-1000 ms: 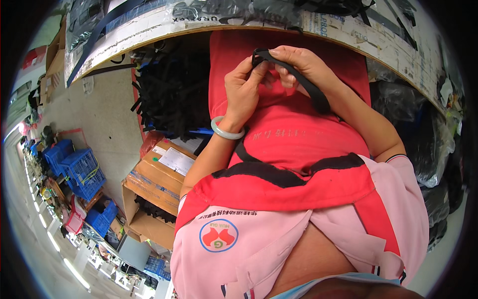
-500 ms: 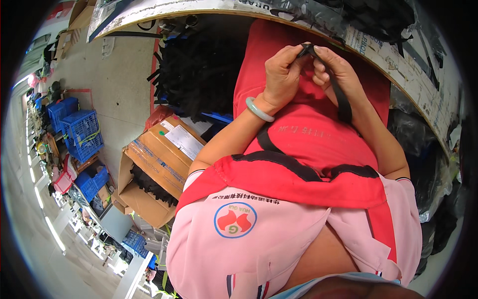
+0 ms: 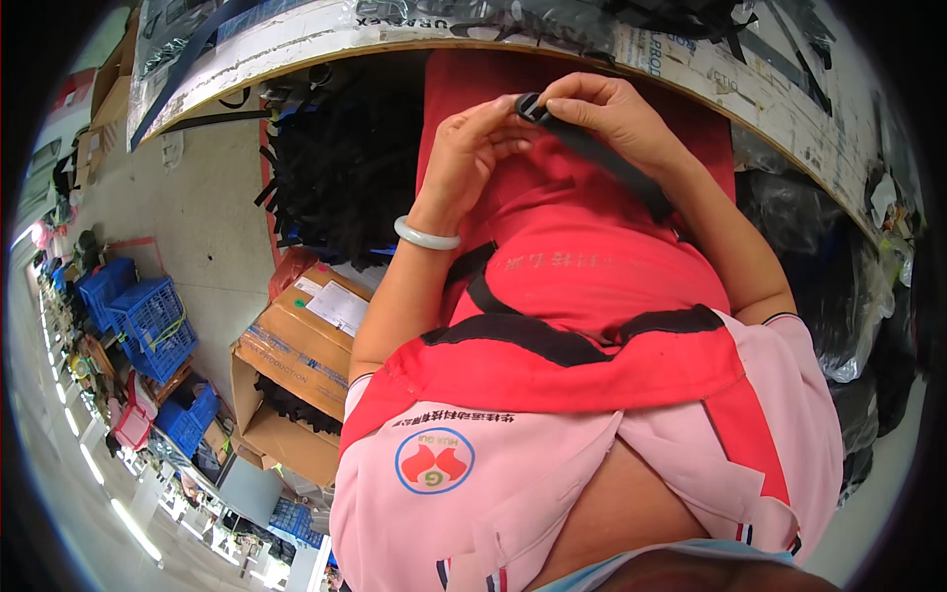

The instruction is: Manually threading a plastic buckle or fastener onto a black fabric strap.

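A small black plastic buckle (image 3: 533, 108) sits between my two hands, above my red apron (image 3: 592, 237). My left hand (image 3: 472, 148) pinches the buckle's left edge between thumb and forefinger, its other fingers loosely curled. At the buckle's right side, my right hand (image 3: 626, 120) is closed on a black webbing strap (image 3: 617, 166), thumb and forefinger pressed together. From there the strap slants down toward my right forearm. How it passes through the buckle's bars is too small to make out.
A worktable edge (image 3: 552, 51) curves just beyond my hands, with black straps and clear plastic on it. Left of my knees hangs a heap of black straps (image 3: 330, 163). An open cardboard box (image 3: 296, 340) and blue crates (image 3: 153, 326) stand at the left.
My hands have moved slightly apart, and the buckle shows between them. The strap now slants more openly from my right hand. The whole view has shifted a little.
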